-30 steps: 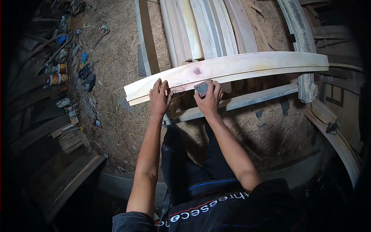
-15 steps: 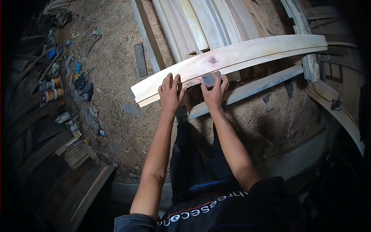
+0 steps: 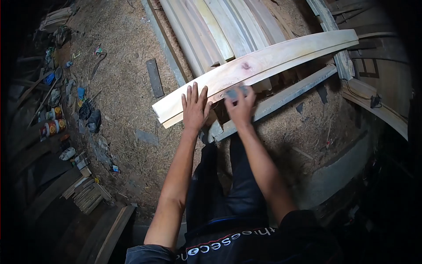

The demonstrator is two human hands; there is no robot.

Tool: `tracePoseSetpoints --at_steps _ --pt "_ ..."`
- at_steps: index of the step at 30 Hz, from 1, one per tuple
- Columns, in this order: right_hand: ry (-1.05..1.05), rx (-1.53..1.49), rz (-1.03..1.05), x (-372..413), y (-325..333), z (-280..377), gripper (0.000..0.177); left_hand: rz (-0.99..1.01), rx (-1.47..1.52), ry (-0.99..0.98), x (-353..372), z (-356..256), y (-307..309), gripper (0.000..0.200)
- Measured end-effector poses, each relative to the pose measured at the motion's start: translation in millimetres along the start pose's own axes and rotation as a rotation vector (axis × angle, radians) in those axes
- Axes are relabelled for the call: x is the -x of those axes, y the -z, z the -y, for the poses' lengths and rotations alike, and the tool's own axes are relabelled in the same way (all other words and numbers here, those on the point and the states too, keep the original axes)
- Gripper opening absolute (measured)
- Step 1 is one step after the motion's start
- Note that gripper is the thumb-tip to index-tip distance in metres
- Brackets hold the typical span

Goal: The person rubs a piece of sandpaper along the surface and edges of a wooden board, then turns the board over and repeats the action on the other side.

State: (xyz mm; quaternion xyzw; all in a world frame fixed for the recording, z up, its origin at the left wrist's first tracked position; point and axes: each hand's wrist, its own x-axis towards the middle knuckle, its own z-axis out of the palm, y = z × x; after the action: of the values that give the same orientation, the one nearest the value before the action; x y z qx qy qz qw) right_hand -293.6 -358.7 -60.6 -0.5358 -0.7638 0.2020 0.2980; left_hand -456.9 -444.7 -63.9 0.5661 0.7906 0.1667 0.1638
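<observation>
A long pale wooden board (image 3: 281, 57) with a curved upper edge, a dark knot and a groove along its lower side lies slantwise across the workspace. My left hand (image 3: 195, 108) rests on its left part, fingers stretched out over the wood. Near the board's lower edge, my right hand (image 3: 241, 108) grips a small grey block (image 3: 235, 93) against the surface. Motion blurs this block and the fingertips, so its exact kind is hard to make out.
Several planks (image 3: 220, 31) lie side by side beyond the board. A wooden beam (image 3: 281, 101) runs below it, and another upright timber (image 3: 345, 64) stands right. Wood shavings cover the ground (image 3: 123, 83). Painted cans (image 3: 52, 127) and scrap wood (image 3: 88, 193) lie left.
My left hand's fingers have straightened and spread flatter on the board. My right hand has slid the grey block slightly left along the lower edge. The view has shifted a little.
</observation>
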Motion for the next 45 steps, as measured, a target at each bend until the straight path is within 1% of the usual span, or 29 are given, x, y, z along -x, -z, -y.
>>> tracePoseSetpoints --at_steps 2,4,5,6,8,12,14,15,16,18,20,21,22,24,25,27,28,30,32,34,35,36,38,39,41,42,44,45 --pt "0.109 -0.034 0.087 27.0 -18.2 20.9 0.044 -0.026 0.037 -0.048 0.5 10.1 -3.1 0.061" --pt "0.072 -0.034 0.142 36.1 -18.1 30.6 0.045 0.002 0.032 -0.057 1.5 14.0 0.0 0.06" --pt "0.083 -0.063 0.045 28.1 -17.4 24.3 0.046 0.021 0.033 -0.065 2.8 16.8 1.0 0.06" --pt "0.066 -0.079 0.012 19.0 -13.1 12.2 0.048 0.039 0.033 -0.072 4.0 19.4 1.6 0.06" --pt "0.039 -0.006 -0.053 -4.8 -1.7 -13.2 0.048 0.059 0.028 -0.087 4.2 21.8 2.8 0.061" --pt "0.019 0.021 -0.045 2.5 -5.3 -10.2 0.048 0.027 0.02 -0.082 5.3 19.9 -1.2 0.061" --pt "0.007 -0.025 -0.109 18.6 -19.7 12.1 0.047 0.009 0.024 -0.089 2.3 17.4 -1.7 0.062" --pt "0.029 -0.061 -0.045 28.5 -26.2 23.2 0.048 0.013 0.018 -0.075 2.1 17.3 -1.6 0.061" --pt "0.039 -0.029 -0.005 34.1 -26.4 29.6 0.048 0.024 0.014 -0.06 4.1 16.4 -1.4 0.061" --pt "0.07 -0.006 0.035 31.2 -20.6 21.4 0.049 0.036 0.028 -0.073 5.1 18.5 -0.8 0.06" --pt "0.016 -0.042 -0.011 13.7 -10.5 -2.4 0.048 0.048 0.033 -0.087 3.6 20.8 -0.5 0.059" --pt "-0.023 0.035 -0.072 -1.7 -3.4 -15.5 0.047 0.03 0.01 -0.092 4.0 20.5 -1.2 0.059" --pt "0.05 0.08 -0.09 -14.9 6.8 -29.7 0.047 0.037 0.01 -0.094 4.2 20.2 -1.7 0.059" --pt "0.076 0.079 -0.047 -17.2 12.3 -35.3 0.048 0.002 0.007 -0.104 4.6 19.6 -2.8 0.06" --pt "0.083 0.079 -0.05 -18.0 10.0 -32.2 0.048 0.018 0.005 -0.096 4.2 19.6 -2.3 0.06" --pt "-0.024 0.008 -0.078 -1.6 -1.8 -12.7 0.051 0.021 0.001 -0.088 6.2 20.0 -2.4 0.06" --pt "0.033 -0.031 -0.068 11.6 -13.7 -5.4 0.054 0.022 0.0 -0.087 3.8 18.7 -2.9 0.059" --pt "0.08 0.037 0.021 26.7 -18.3 12.5 0.048 0.026 0.009 -0.09 1.7 18.5 -0.9 0.059" --pt "0.102 0.054 0.028 22.4 -14.0 3.9 0.047 0.04 0.012 -0.089 2.3 19.0 -0.4 0.06" --pt "0.093 0.002 -0.042 5.3 -5.4 -20.3 0.047 0.052 0.006 -0.097 2.3 20.5 0.3 0.06" --pt "0.049 0.026 -0.082 -10.4 4.2 -31.5 0.047 0.055 0.002 -0.093 0.9 21.0 -0.5 0.06" --pt "0.044 0.059 -0.086 -24.4 13.3 -45.6 0.047 0.043 0.003 -0.096 0.5 20.5 -2.0 0.06" --pt "0.078 0.052 -0.047 -26.8 19.2 -51.7 0.047 0.038 0.006 -0.106 3.3 20.5 -1.4 0.06" --pt "0.09 0.052 -0.05 -31.4 16.6 -48.4 0.047 0.037 0.003 -0.097 0.7 19.7 -1.6 0.059" --pt "-0.036 0.06 -0.146 -14.2 7.9 -30.2 0.052 0.056 0.001 -0.083 9.2 17.8 -1.4 0.059" --pt "-0.042 0.04 -0.139 -6.1 -0.4 -23.7 0.052 0.053 -0.002 -0.083 7.9 17.6 -2.0 0.059" --pt "-0.019 -0.062 -0.057 12.5 -9.9 -1.4 0.053 0.041 -0.011 -0.086 2.3 19.5 -2.1 0.059" --pt "0.009 -0.043 -0.008 20.0 -11.1 5.2 0.053 0.044 -0.003 -0.084 3.1 19.9 -2.1 0.059"
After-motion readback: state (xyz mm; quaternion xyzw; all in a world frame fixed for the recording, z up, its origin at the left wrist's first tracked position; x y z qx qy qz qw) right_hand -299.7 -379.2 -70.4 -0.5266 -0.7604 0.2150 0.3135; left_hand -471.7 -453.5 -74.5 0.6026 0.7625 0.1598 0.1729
